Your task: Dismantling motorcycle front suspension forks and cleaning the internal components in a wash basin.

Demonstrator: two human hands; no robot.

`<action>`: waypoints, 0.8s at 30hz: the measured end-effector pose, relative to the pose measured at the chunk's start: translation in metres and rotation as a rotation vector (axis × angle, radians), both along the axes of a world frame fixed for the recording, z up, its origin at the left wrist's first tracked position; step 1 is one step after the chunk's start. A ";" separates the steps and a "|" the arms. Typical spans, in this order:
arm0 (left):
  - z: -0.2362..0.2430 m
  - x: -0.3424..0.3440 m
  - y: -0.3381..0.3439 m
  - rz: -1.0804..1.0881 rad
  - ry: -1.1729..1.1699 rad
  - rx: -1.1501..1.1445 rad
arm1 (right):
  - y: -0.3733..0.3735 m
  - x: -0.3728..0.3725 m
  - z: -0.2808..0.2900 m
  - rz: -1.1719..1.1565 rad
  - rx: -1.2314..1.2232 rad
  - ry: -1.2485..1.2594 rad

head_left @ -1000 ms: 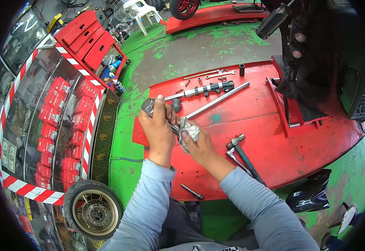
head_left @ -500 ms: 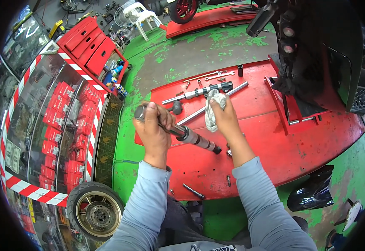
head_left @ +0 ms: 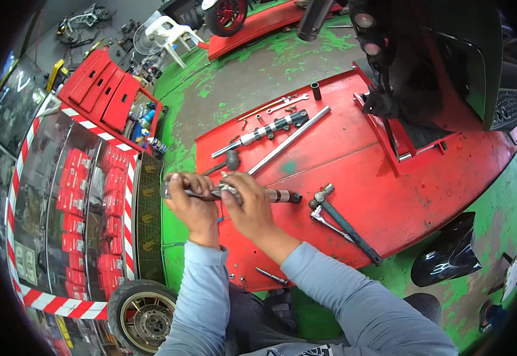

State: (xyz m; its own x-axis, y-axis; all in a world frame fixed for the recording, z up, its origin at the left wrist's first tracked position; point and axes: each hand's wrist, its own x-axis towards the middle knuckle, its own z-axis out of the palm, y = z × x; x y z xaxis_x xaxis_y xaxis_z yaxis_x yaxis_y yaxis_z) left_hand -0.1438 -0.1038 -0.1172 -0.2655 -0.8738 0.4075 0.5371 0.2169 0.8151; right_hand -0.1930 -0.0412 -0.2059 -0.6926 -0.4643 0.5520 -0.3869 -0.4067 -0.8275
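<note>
My left hand (head_left: 194, 209) is wrapped round the upper end of a motorcycle fork leg (head_left: 280, 196), which slants out to the right above the red work platform (head_left: 353, 160). My right hand (head_left: 249, 207) closes on the same leg beside it, with a pale rag (head_left: 230, 190) between fingers and metal. Most of the rag is hidden by the fingers. Beyond the hands, a second fork leg (head_left: 264, 132) and a bare chrome tube (head_left: 288, 141) lie on the platform, near a black-headed mallet (head_left: 232, 159).
A hammer (head_left: 347, 224) and a ratchet (head_left: 333, 228) rest right of my hands. Wrenches (head_left: 288, 102) and a black socket (head_left: 316, 91) are at the far edge. A dark motorcycle (head_left: 442, 71) looms at right; a wheel (head_left: 149, 317) and glass cabinet (head_left: 51, 219) stand left.
My right hand has moved left and down, bringing the rag onto the fork leg beside my left hand. The hammer and ratchet have come into sight. The view has shifted to the right.
</note>
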 end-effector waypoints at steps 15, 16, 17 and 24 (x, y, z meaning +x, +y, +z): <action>0.002 0.018 -0.021 0.021 0.000 0.077 | 0.013 -0.036 -0.135 -0.385 0.619 0.112; 0.003 0.018 -0.017 0.035 -0.017 0.078 | 0.008 -0.025 -0.122 -0.251 0.634 -0.055; 0.004 0.020 -0.017 0.039 -0.021 0.081 | 0.002 -0.012 -0.091 -0.228 0.567 -0.111; 0.008 0.032 -0.025 -0.030 0.005 0.081 | -0.008 0.018 -0.023 -0.122 0.016 0.057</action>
